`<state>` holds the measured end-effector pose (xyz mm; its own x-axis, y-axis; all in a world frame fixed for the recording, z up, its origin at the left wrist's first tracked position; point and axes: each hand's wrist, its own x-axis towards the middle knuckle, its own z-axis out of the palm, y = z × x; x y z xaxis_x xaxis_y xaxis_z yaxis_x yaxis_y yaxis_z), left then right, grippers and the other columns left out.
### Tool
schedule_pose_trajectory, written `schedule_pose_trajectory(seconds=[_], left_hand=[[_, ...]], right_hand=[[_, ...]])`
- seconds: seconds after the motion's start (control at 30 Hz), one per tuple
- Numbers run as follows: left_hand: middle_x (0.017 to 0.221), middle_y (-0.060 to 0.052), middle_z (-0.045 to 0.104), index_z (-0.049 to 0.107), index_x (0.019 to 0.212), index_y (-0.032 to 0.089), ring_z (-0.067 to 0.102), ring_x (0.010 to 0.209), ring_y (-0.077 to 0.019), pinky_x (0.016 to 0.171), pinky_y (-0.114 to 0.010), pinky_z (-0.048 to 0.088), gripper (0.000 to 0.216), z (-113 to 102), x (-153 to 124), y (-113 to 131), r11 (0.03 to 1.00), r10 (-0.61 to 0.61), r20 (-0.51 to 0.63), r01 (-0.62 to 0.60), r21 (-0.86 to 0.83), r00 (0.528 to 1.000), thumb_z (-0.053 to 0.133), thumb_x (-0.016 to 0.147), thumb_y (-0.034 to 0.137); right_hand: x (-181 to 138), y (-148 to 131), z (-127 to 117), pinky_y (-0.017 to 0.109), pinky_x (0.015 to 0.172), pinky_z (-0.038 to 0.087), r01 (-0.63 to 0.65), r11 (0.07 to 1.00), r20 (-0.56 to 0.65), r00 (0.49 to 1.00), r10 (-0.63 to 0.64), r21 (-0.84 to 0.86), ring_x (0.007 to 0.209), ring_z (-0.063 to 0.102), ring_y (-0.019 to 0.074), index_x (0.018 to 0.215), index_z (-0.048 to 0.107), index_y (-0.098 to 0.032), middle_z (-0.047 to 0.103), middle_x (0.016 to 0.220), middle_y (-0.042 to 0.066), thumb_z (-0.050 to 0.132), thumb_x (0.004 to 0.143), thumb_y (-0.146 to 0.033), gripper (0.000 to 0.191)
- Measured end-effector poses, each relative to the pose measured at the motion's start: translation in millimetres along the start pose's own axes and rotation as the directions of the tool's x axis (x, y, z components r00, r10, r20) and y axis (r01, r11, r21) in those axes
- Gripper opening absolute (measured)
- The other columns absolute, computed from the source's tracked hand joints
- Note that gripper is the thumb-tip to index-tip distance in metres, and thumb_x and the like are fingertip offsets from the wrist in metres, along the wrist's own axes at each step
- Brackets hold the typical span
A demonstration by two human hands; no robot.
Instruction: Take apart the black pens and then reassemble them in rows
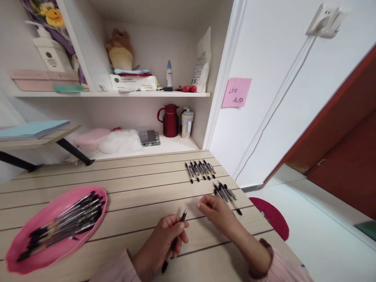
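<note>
My left hand [169,237] is closed around a black pen [184,215], whose silver tip points up and away while its dark end sticks out below the palm. To its right, my right hand [216,211] hovers over the table with curled fingers. Thumb and forefinger are drawn together, and whether anything is between them is hidden. Just beyond that hand lies a small group of pens [225,192], partly covered by it. Farther back, several pens lie in a neat row [199,171]. At the left, a pink oval tray [57,201] holds a pile of pens [73,219].
Slatted wooden table [132,196] with a white shelf [141,94] behind it. A dark red jug [170,121] and a light cup [187,123] stand in the lower compartment. A small raised stand [53,137] is at back left. A red round seat [272,217] sits past the right edge.
</note>
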<state>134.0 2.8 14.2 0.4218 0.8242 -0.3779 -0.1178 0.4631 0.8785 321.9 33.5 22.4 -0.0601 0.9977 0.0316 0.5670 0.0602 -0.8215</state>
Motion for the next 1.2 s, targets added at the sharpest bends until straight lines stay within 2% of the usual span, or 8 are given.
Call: schedule_pose_trajectory(seconds=[0.1, 0.23, 0.4, 0.6, 0.77, 0.9, 1.03, 1.2], left_hand=[[0.059, 0.003, 0.058, 0.049, 0.073, 0.016, 0.039, 0.032, -0.0023, 0.032, -0.017, 0.02, 0.023, 2, -1, 1, 0.999, -0.007, -0.015, 0.008, 0.033, 1.0, 0.059, 0.071, 0.036], [0.058, 0.004, 0.056, 0.047, 0.073, 0.017, 0.041, 0.034, -0.0035, 0.033, -0.017, 0.024, 0.024, 3, -1, -1, 0.998, 0.06, -0.014, -0.06, 0.029, 0.998, 0.06, 0.07, 0.036], [0.056, 0.005, 0.054, 0.044, 0.073, 0.018, 0.041, 0.032, -0.0037, 0.032, -0.016, 0.024, 0.022, 6, -1, -3, 0.997, 0.073, -0.06, -0.071, 0.028, 0.996, 0.058, 0.071, 0.034], [0.055, 0.005, 0.054, 0.046, 0.074, 0.017, 0.038, 0.031, -0.0024, 0.031, -0.016, 0.019, 0.024, 3, -1, -1, 0.999, 0.046, 0.005, -0.046, -0.005, 0.999, 0.057, 0.073, 0.038], [0.056, 0.005, 0.054, 0.047, 0.076, 0.017, 0.036, 0.031, -0.0017, 0.03, -0.015, 0.017, 0.023, 1, 0, -3, 0.998, 0.06, 0.019, -0.06, -0.001, 0.998, 0.055, 0.075, 0.039], [0.055, 0.006, 0.054, 0.046, 0.074, 0.018, 0.034, 0.029, -0.0014, 0.03, -0.016, 0.015, 0.024, 1, 1, -3, 0.998, 0.065, 0.009, -0.065, -0.005, 0.998, 0.055, 0.074, 0.04], [0.056, 0.005, 0.054, 0.045, 0.074, 0.018, 0.036, 0.03, -0.0018, 0.03, -0.016, 0.015, 0.023, 1, 1, -4, 0.998, 0.062, 0.008, -0.062, 0.002, 0.998, 0.055, 0.074, 0.039], [0.055, 0.005, 0.053, 0.045, 0.075, 0.018, 0.033, 0.03, -0.0015, 0.03, -0.016, 0.015, 0.021, 1, 1, -3, 0.996, 0.088, 0.022, -0.089, 0.015, 0.996, 0.051, 0.077, 0.037]], right_hand=[[-5, -9, 30, 0.022, 0.045, 0.027, -0.045, 0.92, 0.09, 0.996, 0.011, 0.39, 0.046, 0.037, 0.008, 0.06, 0.049, -0.018, 0.045, 0.049, -0.005, 0.058, 0.07, -0.045, 0.03], [-4, -12, 50, 0.021, 0.043, 0.021, -0.136, 0.804, 0.089, 0.991, 0.103, 0.579, 0.042, 0.031, 0.0057, 0.059, 0.048, -0.017, 0.043, 0.044, -0.006, 0.063, 0.065, -0.048, 0.035], [-5, -10, 52, 0.021, 0.042, 0.019, -0.175, 0.739, 0.119, 0.984, 0.129, 0.651, 0.04, 0.03, 0.0048, 0.058, 0.049, -0.016, 0.042, 0.043, -0.007, 0.068, 0.061, -0.05, 0.039], [-7, -13, 52, 0.021, 0.044, 0.021, -0.219, 0.582, 0.225, 0.972, 0.064, 0.783, 0.042, 0.039, 0.0063, 0.062, 0.055, -0.014, 0.05, 0.045, -0.004, 0.069, 0.061, -0.048, 0.037], [-6, -15, 51, 0.02, 0.045, 0.023, -0.218, 0.571, 0.22, 0.973, 0.066, 0.791, 0.042, 0.044, 0.0076, 0.061, 0.052, -0.015, 0.051, 0.043, -0.004, 0.07, 0.061, -0.046, 0.035], [-6, -14, 50, 0.02, 0.047, 0.027, -0.224, 0.526, 0.238, 0.97, 0.043, 0.82, 0.049, 0.049, 0.0085, 0.074, 0.058, -0.015, 0.06, 0.06, 0.0, 0.071, 0.061, -0.044, 0.035], [-6, -12, 51, 0.02, 0.044, 0.024, -0.213, 0.601, 0.223, 0.973, 0.06, 0.77, 0.042, 0.041, 0.0065, 0.061, 0.054, -0.015, 0.055, 0.048, -0.002, 0.069, 0.063, -0.047, 0.035], [-6, -11, 51, 0.021, 0.049, 0.032, -0.233, 0.521, 0.249, 0.968, 0.04, 0.821, 0.05, 0.049, 0.0085, 0.077, 0.059, -0.015, 0.062, 0.064, 0.0, 0.07, 0.062, -0.043, 0.034]])
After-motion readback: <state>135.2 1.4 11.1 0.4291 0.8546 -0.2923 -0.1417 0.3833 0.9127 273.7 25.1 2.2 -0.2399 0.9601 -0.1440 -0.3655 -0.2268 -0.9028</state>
